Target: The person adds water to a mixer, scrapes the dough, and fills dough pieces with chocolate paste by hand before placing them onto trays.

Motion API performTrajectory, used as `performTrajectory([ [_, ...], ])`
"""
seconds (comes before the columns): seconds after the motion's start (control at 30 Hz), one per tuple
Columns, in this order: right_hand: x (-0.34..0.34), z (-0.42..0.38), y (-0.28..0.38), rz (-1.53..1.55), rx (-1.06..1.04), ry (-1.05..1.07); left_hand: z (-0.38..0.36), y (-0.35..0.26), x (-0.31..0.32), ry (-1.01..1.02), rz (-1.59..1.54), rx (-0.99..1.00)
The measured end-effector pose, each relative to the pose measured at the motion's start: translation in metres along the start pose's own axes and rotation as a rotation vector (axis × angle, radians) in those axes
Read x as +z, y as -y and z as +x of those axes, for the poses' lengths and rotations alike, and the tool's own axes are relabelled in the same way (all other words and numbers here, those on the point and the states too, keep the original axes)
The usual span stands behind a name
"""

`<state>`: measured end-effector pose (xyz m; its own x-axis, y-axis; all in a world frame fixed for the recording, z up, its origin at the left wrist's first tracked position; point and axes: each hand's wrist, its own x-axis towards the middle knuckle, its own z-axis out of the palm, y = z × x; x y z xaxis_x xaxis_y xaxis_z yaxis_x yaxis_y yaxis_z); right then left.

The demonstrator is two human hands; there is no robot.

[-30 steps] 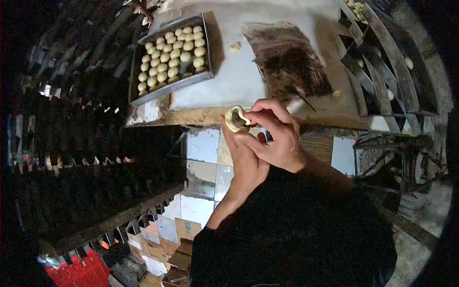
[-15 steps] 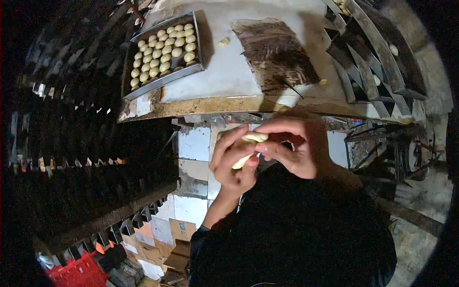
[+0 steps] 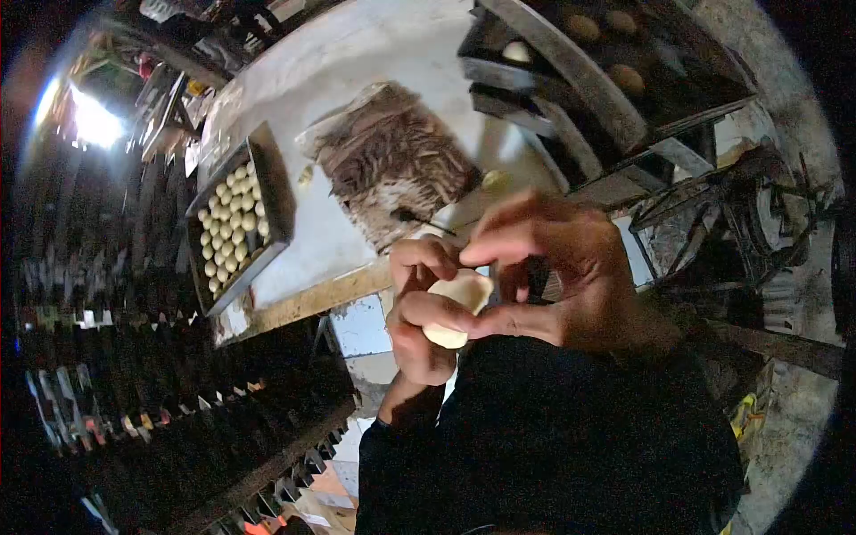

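A pale piece of dough [image 3: 459, 299], cupped and flattened, is held in front of my chest. My left hand [image 3: 419, 312] is closed around its left side, thumb across the front. My right hand [image 3: 562, 272] curls at its right edge, with the thumb on the dough and the forefinger near its upper rim; some of these fingers are blurred. Just beyond the hands, a dark brown, ridged mass [image 3: 392, 160] lies on the pale worktable [image 3: 308, 218]. A thin dark stick [image 3: 428, 223] rests at its near edge.
A metal tray [image 3: 278, 201] with many round dough balls [image 3: 234, 223] sits at the table's left. Stacked dark trays [image 3: 588, 80] stand at the right, the top one holding several round pieces. Dark metal racking [image 3: 205, 464] runs along the lower left. Small dough scraps [image 3: 306, 175] lie on the table.
My view has turned right, so the table and trays appear tilted and shifted left. The dough shows more broadly as a cupped piece, and my right fingers are spread wider around its edge.
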<state>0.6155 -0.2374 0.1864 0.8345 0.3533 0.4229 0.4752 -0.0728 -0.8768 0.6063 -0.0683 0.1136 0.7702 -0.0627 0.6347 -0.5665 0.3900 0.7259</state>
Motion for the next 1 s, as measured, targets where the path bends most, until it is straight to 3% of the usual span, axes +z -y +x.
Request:
performTrajectory([
  [0.03, -0.017, -0.002, -0.003, 0.091, 0.107, 0.033, 0.012, 0.005, 0.008, 0.06, 0.106, 0.036],
  [0.07, -0.027, -0.004, -0.017, 0.048, -0.11, -0.039, 0.026, 0.01, 0.017, 0.116, 0.209, 0.078],
  [0.2, -0.065, -0.012, -0.017, -0.176, -0.356, -0.198, 0.06, 0.03, 0.081, -0.157, 0.129, 0.159],
  [0.27, -0.081, -0.022, -0.023, -0.212, -0.437, -0.207, 0.067, 0.04, 0.094, -0.131, 0.225, 0.195],
  [0.37, -0.105, -0.03, -0.028, -0.09, -0.381, -0.156, 0.089, 0.053, 0.138, -0.153, -0.006, 0.192],
  [0.4, -0.113, -0.033, -0.029, -0.019, -0.33, -0.125, 0.105, 0.056, 0.128, 0.131, 0.075, 0.189],
  [0.47, -0.131, -0.037, -0.025, -0.095, -0.264, -0.066, 0.121, 0.065, 0.14, 0.275, 0.124, 0.26],
  [0.5, -0.141, -0.039, -0.023, -0.134, -0.232, -0.035, 0.133, 0.075, 0.149, 0.358, -0.017, 0.344],
  [0.57, -0.16, -0.029, -0.02, -0.425, -0.206, -0.067, 0.125, 0.08, 0.168, 0.11, 0.102, 0.307],
  [0.6, -0.167, -0.035, -0.006, -0.607, -0.095, -0.086, 0.119, 0.064, 0.164, 0.095, 0.288, 0.183],
  [0.67, -0.187, -0.035, 0.009, -0.549, -0.206, -0.035, 0.107, 0.073, 0.165, 0.102, 0.494, 0.019],
  [0.73, -0.179, -0.041, 0.011, -0.802, -0.373, -0.028, 0.054, 0.126, 0.183, -0.005, 0.775, -0.149],
  [0.8, -0.174, -0.043, 0.01, -0.982, -0.446, 0.032, 0.005, 0.167, 0.195, -0.137, 0.833, -0.208],
  [0.83, -0.175, -0.041, 0.009, -1.038, -0.433, 0.1, 0.026, 0.153, 0.192, 0.068, 1.076, 0.131],
  [0.87, -0.186, -0.039, 0.019, -1.228, -0.432, 0.293, 0.039, 0.147, 0.186, 0.218, 0.998, 0.207],
  [0.9, -0.195, -0.037, 0.012, -1.017, -0.367, 0.278, 0.051, 0.142, 0.18, 0.373, 0.907, 0.267],
  [0.93, -0.206, -0.035, 0.002, -0.806, -0.302, 0.269, 0.057, 0.142, 0.175, 0.444, 0.513, 0.057],
  [1.0, -0.227, -0.022, -0.004, -0.629, -0.168, 0.019, 0.106, 0.092, 0.181, 0.654, 0.318, -0.414],
])
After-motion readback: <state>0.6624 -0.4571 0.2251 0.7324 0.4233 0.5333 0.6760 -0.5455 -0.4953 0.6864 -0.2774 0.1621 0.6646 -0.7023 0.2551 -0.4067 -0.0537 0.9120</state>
